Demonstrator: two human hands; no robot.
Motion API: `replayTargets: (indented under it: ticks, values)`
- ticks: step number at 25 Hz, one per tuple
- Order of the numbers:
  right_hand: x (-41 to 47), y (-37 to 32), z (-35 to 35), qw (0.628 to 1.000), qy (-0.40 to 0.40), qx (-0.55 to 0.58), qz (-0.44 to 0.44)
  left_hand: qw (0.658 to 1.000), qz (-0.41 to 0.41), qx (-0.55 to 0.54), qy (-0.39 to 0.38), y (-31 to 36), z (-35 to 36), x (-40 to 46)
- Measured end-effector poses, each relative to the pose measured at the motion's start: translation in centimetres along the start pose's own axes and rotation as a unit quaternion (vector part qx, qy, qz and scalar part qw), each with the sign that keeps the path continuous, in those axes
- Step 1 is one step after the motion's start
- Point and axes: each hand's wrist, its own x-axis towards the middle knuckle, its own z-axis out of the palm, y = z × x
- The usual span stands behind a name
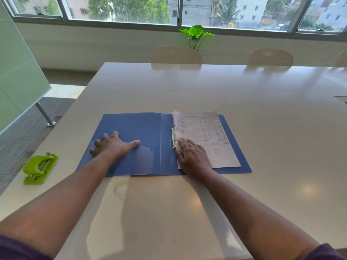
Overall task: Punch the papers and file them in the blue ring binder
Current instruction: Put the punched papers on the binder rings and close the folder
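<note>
The blue ring binder [131, 145] is lying wide open on the bench [225, 91], and the papers [204, 136] are sitting on its right half, seemingly threaded onto the two rings [174, 136]. The left hand [114, 145] is pressing flat on the inside of the left cover, fingers spread wide, holding nothing. The right hand [193, 156] is resting palm down on the lower left corner of the sheets, fingertips right beside the nearer ring, also gripping nothing.

The green hole punch [40, 168] is sitting well off to the left near the bench edge, so punching looks finished to me, and this is probably the seating/closing step.

What's worrying me: I can't tell whether the rings are fully snapped shut. If there's a gap, the sheets could be slipping off when the cover folds over. Also, pushing sideways on that corner could be tearing the punched holes, and the top edge of the stack is already curling up a bit, so it might be getting creased under the cover.
</note>
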Motion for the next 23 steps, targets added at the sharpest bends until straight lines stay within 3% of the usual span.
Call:
replayTargets:
  ticks: [5, 11, 18, 23]
  values:
    - [-0.1, -0.1, -0.1, 1.0, 0.003, -0.003, 0.003, 0.998, -0.064, -0.021, -0.006, -2.3, -0.8, 1.0]
    - [0.0, 0.0, 0.0, 1.0, 0.007, -0.004, 0.001, 0.997, -0.074, -0.039, 0.005, -3.0, -2.0, 2.0]
    - [-0.2, 0.0, 0.1, 1.0, 0.003, -0.002, -0.001, 0.983, -0.118, -0.138, 0.017, -4.2, -3.4, 3.9]
    - [0.1, 0.1, 0.4, 1.0, 0.006, -0.011, 0.005, 0.983, -0.043, -0.178, 0.031, -4.0, -8.4, 6.6]
